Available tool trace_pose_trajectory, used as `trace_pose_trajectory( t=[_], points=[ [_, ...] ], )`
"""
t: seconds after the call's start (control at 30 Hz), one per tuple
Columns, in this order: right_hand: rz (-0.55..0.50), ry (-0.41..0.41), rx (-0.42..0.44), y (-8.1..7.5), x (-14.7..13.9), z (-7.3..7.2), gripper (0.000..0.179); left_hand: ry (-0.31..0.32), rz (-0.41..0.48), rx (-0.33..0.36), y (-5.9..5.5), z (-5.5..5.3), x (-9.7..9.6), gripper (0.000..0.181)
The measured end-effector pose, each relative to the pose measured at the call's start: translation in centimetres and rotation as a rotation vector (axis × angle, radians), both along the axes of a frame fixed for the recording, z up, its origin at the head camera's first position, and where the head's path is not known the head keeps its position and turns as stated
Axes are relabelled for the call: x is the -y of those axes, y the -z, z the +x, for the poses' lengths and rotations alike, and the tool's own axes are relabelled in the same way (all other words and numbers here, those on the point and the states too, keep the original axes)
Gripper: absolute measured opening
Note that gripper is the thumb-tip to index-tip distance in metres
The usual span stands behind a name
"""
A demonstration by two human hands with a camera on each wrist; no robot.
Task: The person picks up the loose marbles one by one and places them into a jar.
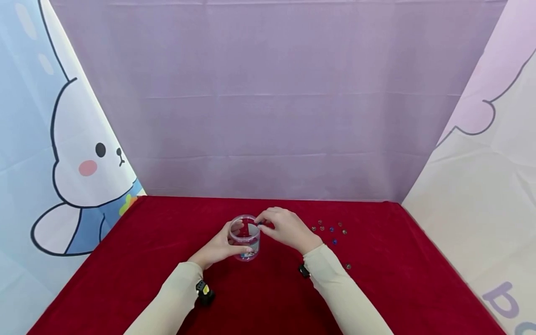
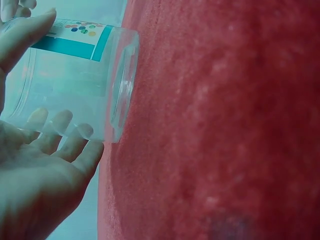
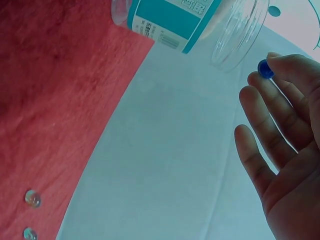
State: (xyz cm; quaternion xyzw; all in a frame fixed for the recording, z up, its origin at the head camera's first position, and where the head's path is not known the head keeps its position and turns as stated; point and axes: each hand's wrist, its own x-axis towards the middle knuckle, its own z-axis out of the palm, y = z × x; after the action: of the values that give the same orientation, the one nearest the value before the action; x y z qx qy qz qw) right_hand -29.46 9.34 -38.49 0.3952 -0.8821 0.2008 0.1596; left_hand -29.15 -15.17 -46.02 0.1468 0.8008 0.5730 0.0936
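Note:
A clear plastic jar [image 1: 244,238] with a teal and white label [image 3: 167,22] stands lidless on the red cloth, its mouth facing up. My left hand [image 1: 219,246] grips it round the side, the thumb lying across the label in the left wrist view. Through the clear wall several of that hand's fingers [image 2: 62,120] show. Close by the jar's rim, my right hand [image 1: 289,229] pinches a dark blue marble [image 3: 265,69] between thumb and forefinger. Its other fingers are spread, as the right wrist view shows.
Several marbles lie scattered to the right of the right hand on the red cloth [image 1: 268,298], among them a blue marble [image 1: 334,241] and a clear one [image 1: 348,266]. A purple curtain [image 1: 268,102] hangs behind, with printed cloths on both sides.

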Motion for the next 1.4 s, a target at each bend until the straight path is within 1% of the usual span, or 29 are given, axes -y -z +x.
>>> trace_pose_trajectory(
  t=[0.17,0.33,0.77,1.03,1.2,1.4],
  points=[
    [0.012,0.006,0.004,0.2,0.6,-0.1,0.023,-0.002,0.008,0.007,0.1,-0.1,-0.1,0.091],
    [0.010,-0.014,-0.001,0.2,1.1,-0.3,0.021,0.003,0.011,0.004,0.2,-0.2,-0.2,0.091],
    [0.051,-0.026,0.026,0.1,1.9,-0.6,0.024,0.006,-0.013,-0.004,0.0,-0.1,-0.2,0.091],
    [0.028,-0.037,0.043,0.1,1.8,-0.5,0.023,0.005,-0.017,-0.005,-0.2,0.1,-0.4,0.090],
    [0.047,-0.030,0.022,0.0,1.7,-0.4,0.023,0.001,-0.012,-0.003,-0.2,0.1,-0.3,0.090],
    [0.037,-0.060,-0.019,-0.1,1.5,-0.2,0.021,0.005,-0.017,-0.004,-0.1,0.0,-0.2,0.092]
  ],
)
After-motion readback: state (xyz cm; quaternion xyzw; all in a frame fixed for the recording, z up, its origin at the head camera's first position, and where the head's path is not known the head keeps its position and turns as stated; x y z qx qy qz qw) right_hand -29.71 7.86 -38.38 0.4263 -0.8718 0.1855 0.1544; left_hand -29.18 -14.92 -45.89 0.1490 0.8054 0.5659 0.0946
